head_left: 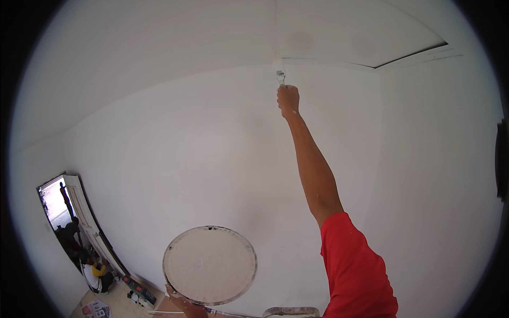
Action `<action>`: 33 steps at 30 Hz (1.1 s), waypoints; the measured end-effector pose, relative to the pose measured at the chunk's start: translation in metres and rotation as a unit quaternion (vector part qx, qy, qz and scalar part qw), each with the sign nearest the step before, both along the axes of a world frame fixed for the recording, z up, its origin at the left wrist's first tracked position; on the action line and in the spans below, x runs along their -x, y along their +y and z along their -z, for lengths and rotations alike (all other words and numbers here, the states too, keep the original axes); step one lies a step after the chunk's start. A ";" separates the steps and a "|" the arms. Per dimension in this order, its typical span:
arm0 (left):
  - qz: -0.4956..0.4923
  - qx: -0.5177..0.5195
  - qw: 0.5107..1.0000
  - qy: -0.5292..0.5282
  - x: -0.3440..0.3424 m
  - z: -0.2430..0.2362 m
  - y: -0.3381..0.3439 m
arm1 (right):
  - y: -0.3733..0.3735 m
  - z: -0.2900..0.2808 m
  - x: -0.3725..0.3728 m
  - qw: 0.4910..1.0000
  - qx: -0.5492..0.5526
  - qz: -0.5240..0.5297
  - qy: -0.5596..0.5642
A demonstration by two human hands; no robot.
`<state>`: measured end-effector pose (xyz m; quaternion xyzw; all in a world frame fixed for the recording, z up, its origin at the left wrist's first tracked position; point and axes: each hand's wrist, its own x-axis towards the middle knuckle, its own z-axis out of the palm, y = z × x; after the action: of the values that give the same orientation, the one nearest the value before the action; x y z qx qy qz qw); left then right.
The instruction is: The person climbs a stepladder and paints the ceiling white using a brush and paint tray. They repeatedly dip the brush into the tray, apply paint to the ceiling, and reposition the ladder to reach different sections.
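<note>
My right hand (289, 99) is raised at the end of a straight arm in a red sleeve. Its fingers close around the handle of a small paintbrush (280, 75), whose head is up at the line where the white wall meets the ceiling. Low in the view, my left hand (183, 302) grips the lower left edge of a round whitish disc (209, 265) with a dark, worn rim. Whether this is a lid or a shallow paint pan, I cannot tell. Most of the left hand's fingers are hidden behind it.
A dark-edged gap (411, 55) runs along the ceiling at the upper right. At lower left is an open doorway (57, 204) with people in and beside it, one crouching (96, 275). Dark cases (139, 289) and printed paper (96, 309) lie on the floor. A metal bar (291, 311) shows below.
</note>
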<state>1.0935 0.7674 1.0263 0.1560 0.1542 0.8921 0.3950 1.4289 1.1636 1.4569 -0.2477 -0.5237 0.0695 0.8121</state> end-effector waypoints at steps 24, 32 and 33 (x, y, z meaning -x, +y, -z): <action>0.035 -0.017 0.999 -0.026 0.004 0.098 0.155 | -0.128 0.124 0.007 0.974 -0.201 -0.102 -0.026; 0.038 -0.021 0.999 -0.016 0.046 0.078 0.206 | -0.052 0.097 0.073 0.974 -0.164 -0.125 -0.090; 0.046 -0.024 0.997 -0.048 0.048 0.080 0.197 | -0.066 0.095 0.078 0.976 -0.147 -0.133 -0.084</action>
<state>1.0456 0.9641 0.9460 0.1296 0.1063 0.8827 0.4391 1.3512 1.0972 1.3618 -0.0585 -0.6231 0.0778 0.7761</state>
